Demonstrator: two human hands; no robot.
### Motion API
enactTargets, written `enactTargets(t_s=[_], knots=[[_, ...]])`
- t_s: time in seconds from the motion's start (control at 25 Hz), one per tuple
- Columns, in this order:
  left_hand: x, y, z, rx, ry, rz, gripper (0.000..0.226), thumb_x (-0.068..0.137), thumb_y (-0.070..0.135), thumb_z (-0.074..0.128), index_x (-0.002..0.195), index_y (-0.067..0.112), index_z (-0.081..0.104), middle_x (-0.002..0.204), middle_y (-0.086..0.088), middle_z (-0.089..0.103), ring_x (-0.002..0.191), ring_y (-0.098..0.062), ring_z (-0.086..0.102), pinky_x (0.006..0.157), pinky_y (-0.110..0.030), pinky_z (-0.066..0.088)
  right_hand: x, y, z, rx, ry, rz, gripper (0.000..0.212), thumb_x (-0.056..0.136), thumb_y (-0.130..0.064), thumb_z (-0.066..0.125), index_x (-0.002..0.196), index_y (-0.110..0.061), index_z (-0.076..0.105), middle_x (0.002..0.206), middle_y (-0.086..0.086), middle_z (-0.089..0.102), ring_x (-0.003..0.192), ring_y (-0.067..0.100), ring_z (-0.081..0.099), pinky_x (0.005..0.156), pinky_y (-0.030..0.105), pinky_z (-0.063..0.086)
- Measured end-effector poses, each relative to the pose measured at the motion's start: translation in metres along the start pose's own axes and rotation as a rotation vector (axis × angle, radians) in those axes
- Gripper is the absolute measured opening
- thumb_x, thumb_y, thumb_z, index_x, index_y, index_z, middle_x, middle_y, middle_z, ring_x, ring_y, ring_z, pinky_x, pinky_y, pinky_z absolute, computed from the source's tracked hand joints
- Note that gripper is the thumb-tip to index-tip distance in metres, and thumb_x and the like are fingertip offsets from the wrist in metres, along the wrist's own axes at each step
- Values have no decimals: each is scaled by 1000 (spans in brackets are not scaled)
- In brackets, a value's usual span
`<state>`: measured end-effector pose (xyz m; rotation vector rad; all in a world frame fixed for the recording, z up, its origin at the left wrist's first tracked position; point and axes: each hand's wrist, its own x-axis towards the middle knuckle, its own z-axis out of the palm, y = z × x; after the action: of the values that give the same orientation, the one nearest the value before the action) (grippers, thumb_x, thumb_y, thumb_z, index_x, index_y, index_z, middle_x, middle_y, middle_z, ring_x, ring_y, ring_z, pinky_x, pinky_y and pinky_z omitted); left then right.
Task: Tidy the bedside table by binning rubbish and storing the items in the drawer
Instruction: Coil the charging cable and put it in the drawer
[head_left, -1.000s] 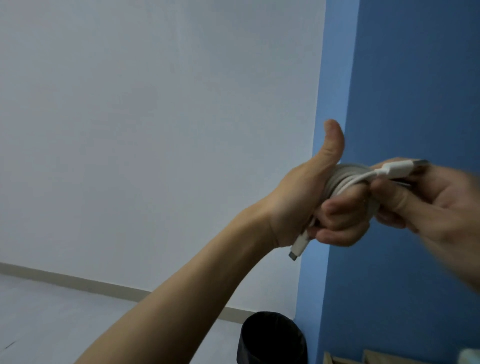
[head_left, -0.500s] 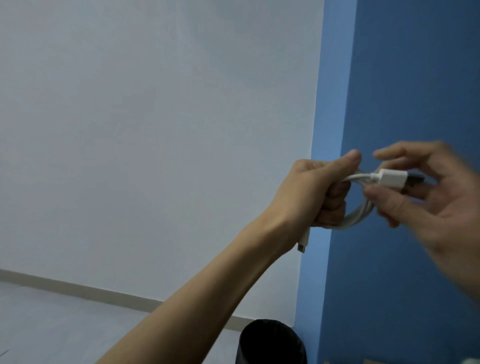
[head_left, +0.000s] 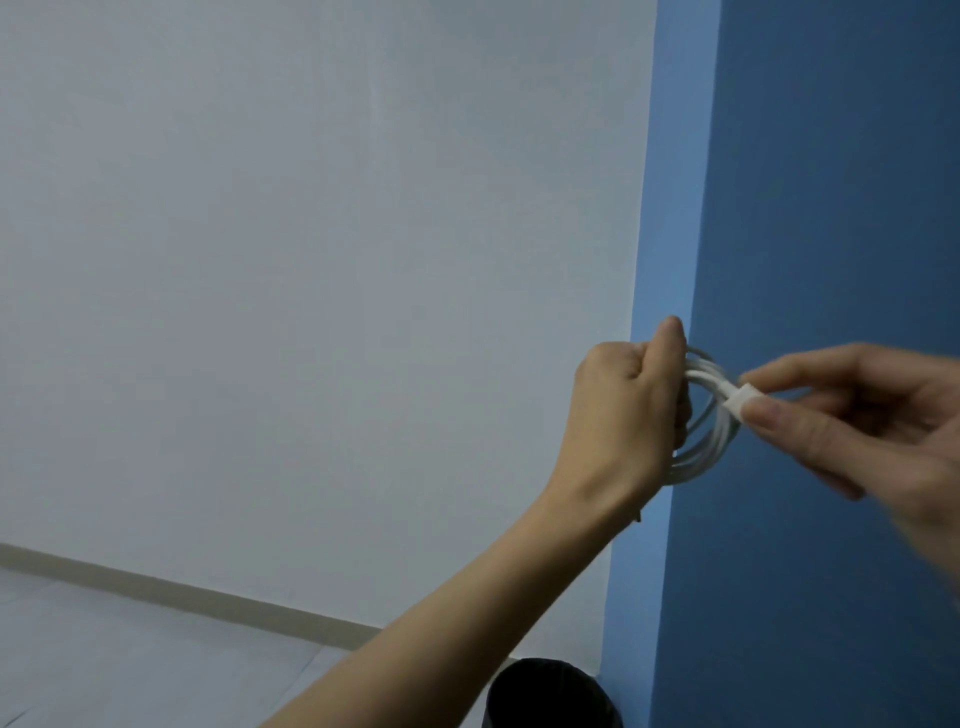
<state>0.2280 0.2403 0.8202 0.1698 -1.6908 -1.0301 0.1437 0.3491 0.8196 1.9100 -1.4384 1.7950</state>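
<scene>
Cable (head_left: 701, 441) — white, coiled; left hand (head_left: 623, 410) clenched around the loops, right hand (head_left: 852, 415) pinching the plug (head_left: 744, 401). Tuck the plug through snugly — coil holds for the drawer.

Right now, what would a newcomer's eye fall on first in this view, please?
Most likely the coiled white cable held up mid-frame: the left hand grips the coil and the right hand pinches its plug. Behind them a blue wall meets a pale one, with a black bin at the bottom edge.

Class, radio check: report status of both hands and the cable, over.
Left hand closed on white cable coil. Right hand pinching the cable's plug. Black bin below; nothing in the way.
</scene>
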Motion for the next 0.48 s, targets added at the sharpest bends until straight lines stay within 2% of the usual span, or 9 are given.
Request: enactTargets(t_s=[0.12,0.28,0.36,0.48], knots=[[0,1,3,6,47,28,57,99,26,38,43,19,29,31,7,26,33,-4,23,38,-19,23,1,-1,0,81,51,30,60,36,-80,66,69,-30,70,45,-8,58,35,5,45,40,5,36],[2,1,7,-28,96,26,65,99,27,38,34,21,28,30,6,28,31,-5,24,37,-19,24,-3,3,8,221,24,107,62,22,-71,76,66,-27,72,52,-2,67,40,5,58,45,9,47],[3,3,11,7,117,37,64,99,27,39,36,19,29,31,5,30,33,-5,26,38,-19,26,-6,3,15,174,13,85,58,26,-70,75,65,-27,71,54,-3,69,43,7,61,45,11,49],[4,6,12,-11,126,58,60,99,27,39,40,19,29,33,5,31,35,-7,27,38,-20,26,0,13,15,-17,143,10,56,35,-77,68,73,-36,61,66,-13,68,57,5,62,50,11,48]])
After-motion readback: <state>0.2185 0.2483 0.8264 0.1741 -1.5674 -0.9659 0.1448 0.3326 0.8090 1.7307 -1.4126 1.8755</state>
